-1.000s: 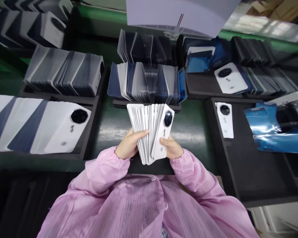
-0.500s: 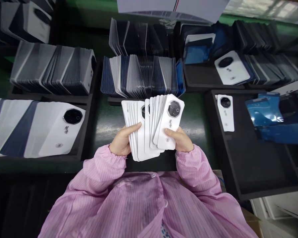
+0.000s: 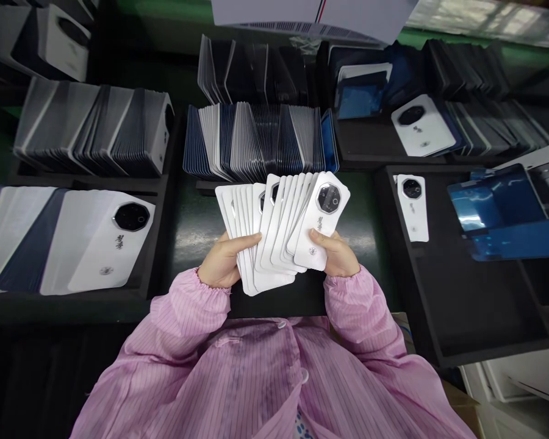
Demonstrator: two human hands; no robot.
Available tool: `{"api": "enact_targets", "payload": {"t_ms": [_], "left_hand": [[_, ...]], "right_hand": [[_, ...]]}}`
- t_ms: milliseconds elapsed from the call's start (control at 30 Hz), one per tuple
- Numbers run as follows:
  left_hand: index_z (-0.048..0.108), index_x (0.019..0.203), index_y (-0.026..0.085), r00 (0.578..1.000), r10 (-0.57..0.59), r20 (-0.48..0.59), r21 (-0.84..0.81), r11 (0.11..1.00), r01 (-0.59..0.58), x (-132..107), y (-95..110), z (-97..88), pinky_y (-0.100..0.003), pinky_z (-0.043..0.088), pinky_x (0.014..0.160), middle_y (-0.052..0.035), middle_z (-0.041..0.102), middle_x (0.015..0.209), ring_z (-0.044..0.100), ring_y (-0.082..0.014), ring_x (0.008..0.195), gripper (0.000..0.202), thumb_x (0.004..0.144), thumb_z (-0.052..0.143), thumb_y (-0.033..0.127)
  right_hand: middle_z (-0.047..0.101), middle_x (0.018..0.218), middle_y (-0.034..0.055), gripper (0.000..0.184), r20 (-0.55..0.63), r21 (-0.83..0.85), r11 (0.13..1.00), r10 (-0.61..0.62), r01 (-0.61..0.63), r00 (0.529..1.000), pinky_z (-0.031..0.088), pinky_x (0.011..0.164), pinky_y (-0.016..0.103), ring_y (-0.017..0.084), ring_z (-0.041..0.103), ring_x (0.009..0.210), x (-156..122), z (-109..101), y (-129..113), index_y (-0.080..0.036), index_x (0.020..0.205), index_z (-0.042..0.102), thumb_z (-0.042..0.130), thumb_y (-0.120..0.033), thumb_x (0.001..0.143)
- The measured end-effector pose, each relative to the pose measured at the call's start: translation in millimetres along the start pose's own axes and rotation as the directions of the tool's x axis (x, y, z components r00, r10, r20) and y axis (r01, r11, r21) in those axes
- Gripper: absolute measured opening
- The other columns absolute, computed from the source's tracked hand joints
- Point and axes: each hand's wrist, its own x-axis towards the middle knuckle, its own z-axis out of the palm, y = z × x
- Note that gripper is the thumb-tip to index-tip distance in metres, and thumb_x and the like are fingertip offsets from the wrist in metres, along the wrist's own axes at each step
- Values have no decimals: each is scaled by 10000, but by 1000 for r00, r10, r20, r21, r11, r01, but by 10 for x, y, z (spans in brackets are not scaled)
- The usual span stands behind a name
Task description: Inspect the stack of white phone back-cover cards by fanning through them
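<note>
Both hands hold a fan of several white phone back covers [image 3: 279, 231] in front of my chest. My left hand [image 3: 224, 262] grips the left part of the fan, thumb across the front. My right hand [image 3: 341, 256] pinches the rightmost cover [image 3: 321, 222], which shows a dark octagonal camera ring and small printed marks. Pink striped sleeves cover both arms. The fan hangs above a dark green table surface [image 3: 196, 219], just in front of a black tray of upright covers [image 3: 260, 143].
Black foam trays surround me: flat overlapping white and blue covers [image 3: 73, 238] at left, upright rows [image 3: 96, 131] behind. At right a black tray [image 3: 462, 286] holds one white cover [image 3: 413, 207]. Blue film sheets [image 3: 503, 213] lie far right. A white sheet [image 3: 311, 12] hangs above.
The stack has spread wider into a fan and tilted right. My right hand drew the front cover outward and to the right; its camera ring now faces me.
</note>
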Motion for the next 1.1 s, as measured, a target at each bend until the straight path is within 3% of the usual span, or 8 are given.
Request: {"api": "enact_targets", "payload": {"t_ms": [200, 433, 867, 1000, 1100], "left_hand": [[548, 1294, 183, 998, -15, 65, -2, 1000, 15, -3, -9, 8, -463, 455, 1046, -108, 671, 1199, 586, -319, 1175, 535, 779, 693, 170], [551, 1286, 175, 987, -102, 125, 36, 995, 98, -26, 60, -27, -524, 448, 1026, -116, 680, 1178, 567, -372, 1182, 712, 612, 720, 19], [626, 1185, 174, 971, -84, 224, -1, 996, 87, -52, 64, -78, -488, 448, 1025, -108, 701, 1137, 590, -331, 1165, 420, 780, 713, 242], [690, 1025, 131, 950, -113, 290, -82, 986, 142, -51, 95, -91, -507, 432, 1032, -124, 729, 1037, 581, -374, 1166, 358, 753, 686, 362], [686, 1016, 121, 934, -128, 333, -89, 982, 167, -56, 112, -91, -517, 428, 1026, -128, 732, 1017, 579, -393, 1159, 380, 687, 676, 310]], "right_hand": [[662, 1220, 60, 621, -42, 31, 999, 10, -9, 999, 524, 967, 465, 298, 618, 1135, 20, -41, -24, -240, 1273, 551, 777, -307, 698], [681, 1190, 60, 622, -46, 70, 996, 60, -57, 997, 535, 943, 475, 300, 645, 1090, 47, -72, -39, -243, 1252, 572, 791, -265, 671], [710, 1123, 63, 571, 14, 26, 998, 51, -52, 999, 555, 904, 473, 281, 685, 1007, 28, -137, -87, -227, 1213, 589, 782, -260, 676], [698, 1149, 72, 564, 17, 5, 999, 35, -35, 999, 536, 938, 488, 295, 659, 1067, 9, -136, -94, -224, 1193, 599, 791, -283, 665], [711, 1117, 69, 598, -39, 2, 1000, 6, -6, 999, 533, 945, 493, 306, 650, 1085, -17, -141, -100, -231, 1191, 599, 812, -285, 634]]}}
